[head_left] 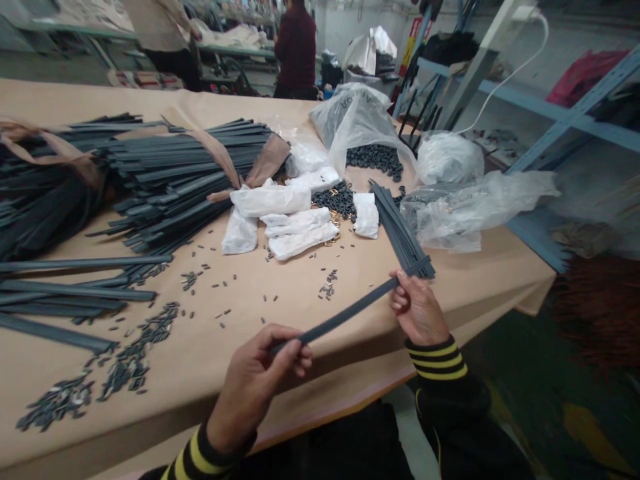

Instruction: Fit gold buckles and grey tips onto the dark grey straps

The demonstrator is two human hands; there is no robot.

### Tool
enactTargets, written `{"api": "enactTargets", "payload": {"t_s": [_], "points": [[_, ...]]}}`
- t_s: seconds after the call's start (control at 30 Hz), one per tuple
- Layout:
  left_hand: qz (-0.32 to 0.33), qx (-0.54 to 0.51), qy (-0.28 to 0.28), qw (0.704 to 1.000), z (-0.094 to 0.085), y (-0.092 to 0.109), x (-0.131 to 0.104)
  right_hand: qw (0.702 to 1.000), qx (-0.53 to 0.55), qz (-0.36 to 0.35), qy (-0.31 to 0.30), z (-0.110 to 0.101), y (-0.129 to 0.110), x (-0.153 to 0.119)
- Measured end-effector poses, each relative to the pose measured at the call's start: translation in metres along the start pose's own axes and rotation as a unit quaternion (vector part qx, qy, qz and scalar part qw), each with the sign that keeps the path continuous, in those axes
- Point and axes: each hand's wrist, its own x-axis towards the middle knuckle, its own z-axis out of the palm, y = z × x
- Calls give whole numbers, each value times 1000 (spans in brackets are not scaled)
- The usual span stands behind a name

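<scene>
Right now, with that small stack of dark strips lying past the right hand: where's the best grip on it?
Grip the stack by its near end, just beyond the right hand, coming from above with fingers across the narrow width. The strips lie flat and fan out at that end, so pinching there probably gathers them. The far end abuts a white bundle.

This was a factory assembly workshop. A long paper-covered surface (280, 293) carried tied bundles of dark plastic strips (175, 173) toward its far left, small loose metal clips (130, 363) scattered near its front edge, and clear bags of black rings (375, 157) at the far right corner. Blue metal shelving (565, 120) stood to the right, and other workers (297, 47) stood at benches behind.
</scene>
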Motion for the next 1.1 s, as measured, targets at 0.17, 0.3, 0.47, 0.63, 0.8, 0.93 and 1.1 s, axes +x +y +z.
{"api": "enactTargets", "payload": {"t_s": [0.17, 0.3, 0.47, 0.63, 0.8, 0.93, 1.1], "points": [[-11, 215, -256, 942, 25, -11, -23, 986, -125, 59, -92, 12, 9, -5], [-40, 153, -157, 975, 22, -9, -4, 923, -225, 184, -252, 22, 25, -18], [-54, 38, 46, 997, 1, -1, 36, 870, -238, 268, -339, 24, 49, -33], [-56, 31, 60, 996, -3, 1, 48, 863, -235, 278, -350, 22, 52, -35], [-37, 46, 63, 996, 1, 2, 44, 888, -235, 230, -322, 30, 54, -35], [-20, 46, 38, 998, 8, -2, 42, 903, -265, 155, -300, 39, 59, -37], [50, 124, 84, 987, 17, -7, 38, 916, -241, 113, -299, 41, 61, -39]]}}
